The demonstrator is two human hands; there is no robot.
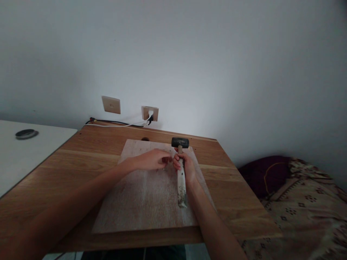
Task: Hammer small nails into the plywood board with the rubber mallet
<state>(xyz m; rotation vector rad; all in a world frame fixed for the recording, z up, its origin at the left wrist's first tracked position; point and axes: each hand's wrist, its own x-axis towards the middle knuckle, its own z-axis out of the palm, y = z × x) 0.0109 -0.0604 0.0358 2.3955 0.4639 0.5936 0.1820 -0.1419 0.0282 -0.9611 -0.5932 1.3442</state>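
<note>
My right hand [185, 165] is closed round the upper part of a mallet [181, 187], just below its dark, barrel-shaped head. Its worn whitish handle points down toward me. Close by on the left, my left hand [154, 159] hovers low over or rests on a pale wooden board [151, 202], its fingers bent together. Whatever is between those fingertips is too small and shaded to name. A few tiny specks show on the board near its far edge; I cannot tell what they are.
The board lies on a brown wooden table [227, 202] against a wall. Behind are a socket [145, 112] with plugs, a white cable [114, 125] and a wall plate [111, 104]. A white surface [16, 159] with a dark round object [26, 134] adjoins left; patterned bedding [306, 206] lies right.
</note>
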